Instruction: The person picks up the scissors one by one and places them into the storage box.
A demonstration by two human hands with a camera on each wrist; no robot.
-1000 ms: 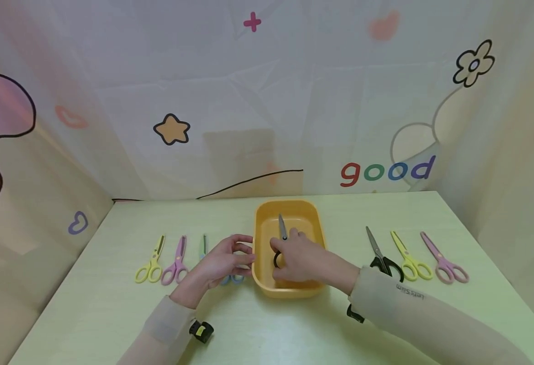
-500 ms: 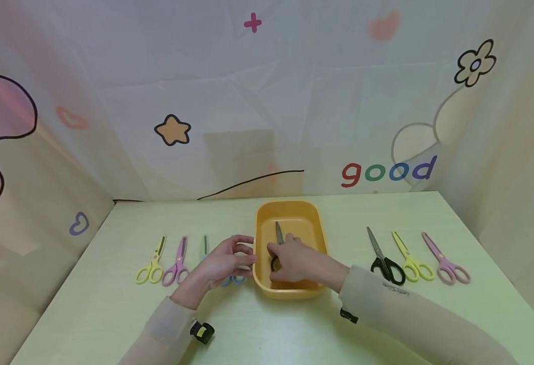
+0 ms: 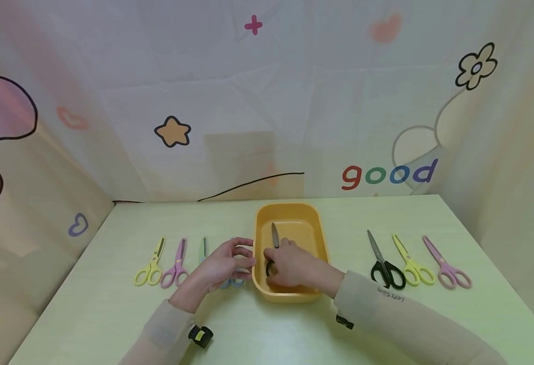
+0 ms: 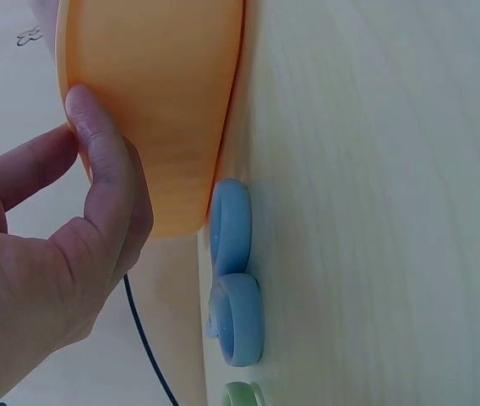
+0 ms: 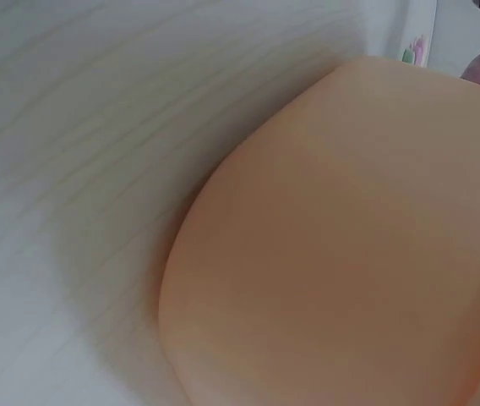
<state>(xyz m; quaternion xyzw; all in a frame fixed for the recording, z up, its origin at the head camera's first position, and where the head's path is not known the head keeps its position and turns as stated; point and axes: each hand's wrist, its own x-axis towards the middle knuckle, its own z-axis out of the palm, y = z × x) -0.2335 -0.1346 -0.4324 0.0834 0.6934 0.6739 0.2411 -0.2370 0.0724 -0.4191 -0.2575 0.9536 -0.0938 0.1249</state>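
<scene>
My right hand (image 3: pixel 289 263) reaches down into an orange-yellow plastic basin (image 3: pixel 267 298) and grips a pair of black-handled scissors (image 3: pixel 274 234). Their blades point away from me along the basin's left side, and the fingers cover much of the handles. With relaxed, slightly bent fingers, my left hand (image 3: pixel 223 261) touches the basin's left rim. In the left wrist view its fingertips (image 4: pixel 88 106) lie at the rim and outer wall. Just below that hand, blue scissors (image 4: pixel 237 317) rest on the table beside the basin. Only the basin's outside wall (image 5: pixel 333 254) fills the right wrist view.
Left of the basin lie yellow scissors (image 3: pixel 149 271), pink scissors (image 3: pixel 175 271) and green ones (image 3: pixel 203 248) partly behind my left hand. On the right are black scissors (image 3: pixel 387 274), yellow scissors (image 3: pixel 413 268) and pink scissors (image 3: pixel 449 271). A printed curtain (image 3: pixel 157 167) hangs behind the table.
My right hand has moved left and slightly toward me inside the basin, taking the black-handled scissors toward its left wall. My left hand stays at the rim.
</scene>
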